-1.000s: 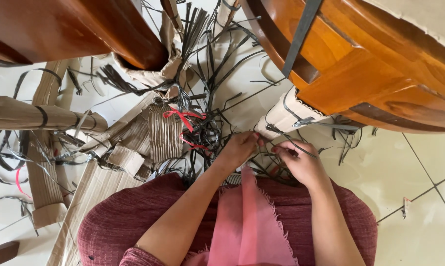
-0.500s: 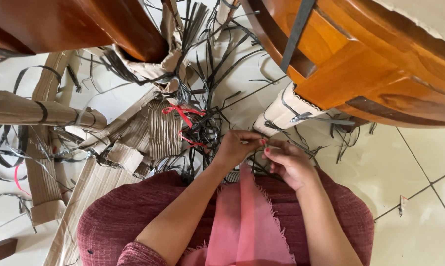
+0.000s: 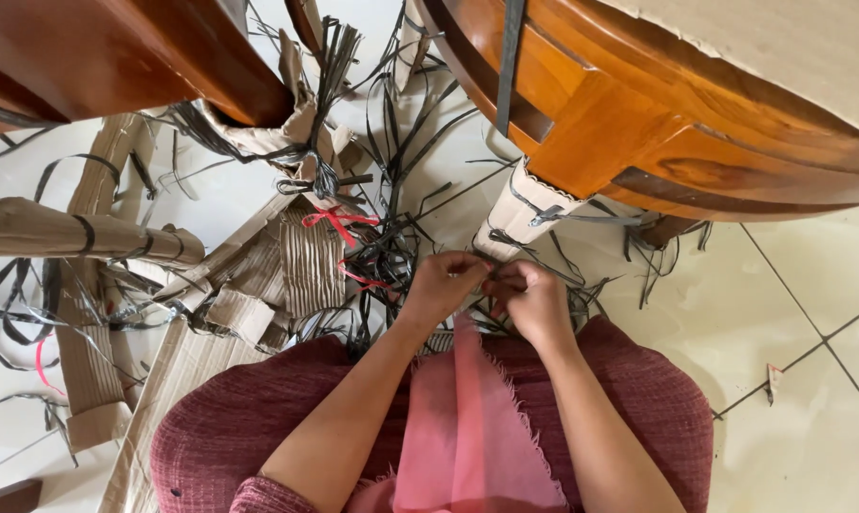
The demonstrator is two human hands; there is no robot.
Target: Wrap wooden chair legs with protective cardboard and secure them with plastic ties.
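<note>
Nearest the camera, a pink frayed woven cloth (image 3: 472,427) drapes over a dark red textured lap. Just beyond its upper tip, left hand (image 3: 441,283) and right hand (image 3: 534,296) meet, fingers pinched closed on a thin black plastic strap (image 3: 484,278); the short visible piece runs roughly side to side between them, both hands equally near. Beyond the cloth, corrugated brown cardboard wraps a table leg (image 3: 520,214), bound by more straps. Farthest, the glossy orange-brown wooden tabletop (image 3: 658,123).
</note>
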